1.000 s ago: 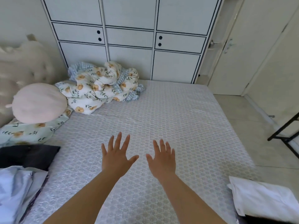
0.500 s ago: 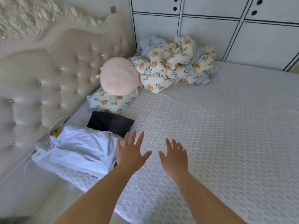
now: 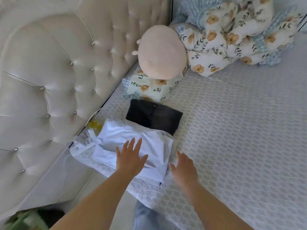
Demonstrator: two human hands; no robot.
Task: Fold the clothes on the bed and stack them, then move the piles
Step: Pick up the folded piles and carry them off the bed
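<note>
Person leans over the bed corner w/ both hands spread flat: left hand (image 3: 130, 157) is over the white folded pile (image 3: 132, 146), fingers straight, gripping nothing; right hand (image 3: 183, 169) is just beside the pile's right edge over the mattress (image 3: 240, 130), also open & empty. Folded black garment (image 3: 153, 117) lies just behind the white pile, near the tufted headboard (image 3: 54, 72), w/ a pink round cushion (image 3: 162, 52) & floral quilt (image 3: 232, 37) further back

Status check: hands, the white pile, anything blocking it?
Left hand open over white pile; right hand open beside it. Dark folded garment touches pile's far edge.
</note>
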